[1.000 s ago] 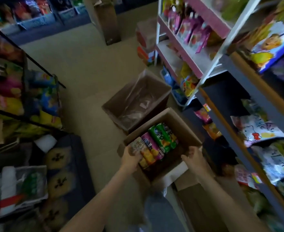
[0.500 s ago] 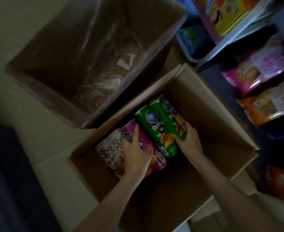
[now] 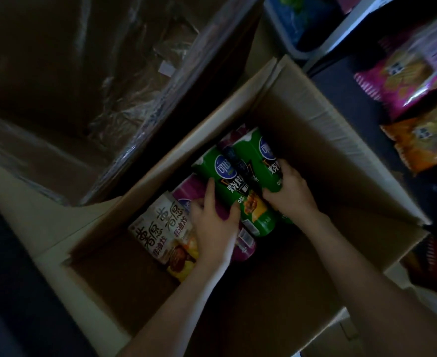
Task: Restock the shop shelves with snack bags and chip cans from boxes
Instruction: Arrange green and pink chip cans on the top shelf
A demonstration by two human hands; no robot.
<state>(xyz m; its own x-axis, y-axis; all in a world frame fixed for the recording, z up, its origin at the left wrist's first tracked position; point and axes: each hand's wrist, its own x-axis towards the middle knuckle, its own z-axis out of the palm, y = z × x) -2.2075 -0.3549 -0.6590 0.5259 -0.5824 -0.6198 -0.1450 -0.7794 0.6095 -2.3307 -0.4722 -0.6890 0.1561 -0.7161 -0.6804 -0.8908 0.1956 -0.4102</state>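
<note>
While both hands were down inside the open cardboard box (image 3: 315, 104), the right hand (image 3: 289, 194) had its fingers curled round the lower part of a green can (image 3: 259, 153), the one lying farthest toward the right of the row. The left hand (image 3: 213, 222) was wrapped over a purple can (image 3: 185, 194), fingers tucked down its left side and the thumb side pressed against a second green can (image 3: 231, 191) just beside it — whether that second can was gripped too I could not tell. A dark strip showed between the two green cans, too dim to name.

All the cans lay on their sides, packed touching one another against the box wall toward the upper left of the frame. Left of the purple can lay cream-coloured cans (image 3: 160, 228) with large printed characters, their lower ends partly under the left wrist. The near half of the box floor was in deep shadow.

Beyond the box, in the upper left of the frame, stood another carton (image 3: 57, 140) lined with crumpled clear plastic (image 3: 135, 94). Along the right edge lay snack bags on a dark shelf — a pink bag (image 3: 405, 81) above an orange bag (image 3: 426, 143). At the top centre sat a pale bin (image 3: 293, 51) with blue packets inside.
</note>
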